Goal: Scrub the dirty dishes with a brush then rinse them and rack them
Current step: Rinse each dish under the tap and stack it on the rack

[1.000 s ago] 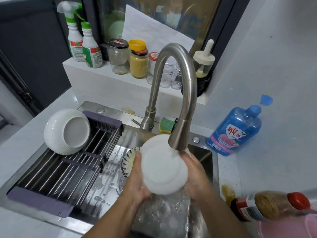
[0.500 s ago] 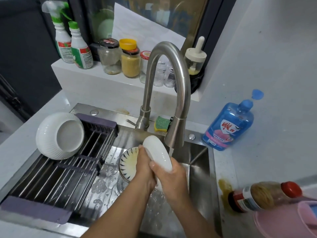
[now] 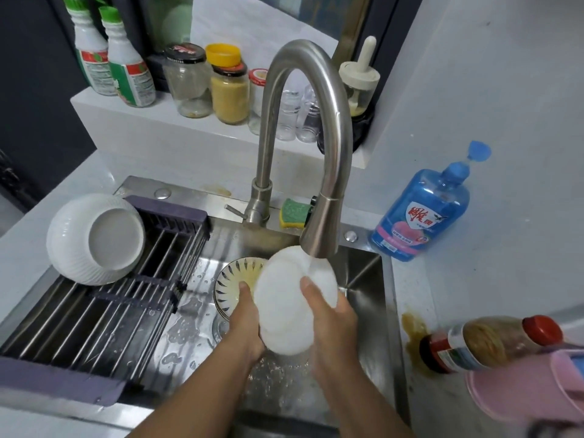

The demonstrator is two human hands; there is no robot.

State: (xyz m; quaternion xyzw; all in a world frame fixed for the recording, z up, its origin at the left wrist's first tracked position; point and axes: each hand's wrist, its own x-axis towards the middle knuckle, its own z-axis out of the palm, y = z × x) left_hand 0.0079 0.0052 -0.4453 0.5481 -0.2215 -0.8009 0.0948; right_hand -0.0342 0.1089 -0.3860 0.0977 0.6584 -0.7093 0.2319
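- Two hands on one piece: the white dish [image 3: 289,308] is up over the sink [image 3: 363,273], right beneath the faucet [image 3: 320,235], with water landing on its top edge.
- Left hand [image 3: 245,320] clamps the left rim. Its thumb lies along the near side and the fingers are tucked behind, out of sight.
- Right hand [image 3: 333,324] wraps the right rim, thumb laid across the near face and pointing up toward the spout. A snug grip, both hands closed round the dish.
- Just behind the left hand, a patterned bowl [image 3: 232,279] sits on the sink floor with a yellowish film inside.
- A white ribbed bowl [image 3: 94,238] leans tilted on the rack [image 3: 104,314] at the left, its base turned this way.
- A green sponge [image 3: 294,213] rests on the back ledge beside the faucet base. A blue detergent bottle [image 3: 422,213] stands on the counter to the right, and a sauce bottle [image 3: 493,343] lies on its side beside a brown spill.
- The change: half a second ago the dish was edge-on, hands pressed close together. Now it has swung round to show its broad face, and the hands have spread to opposite rims.
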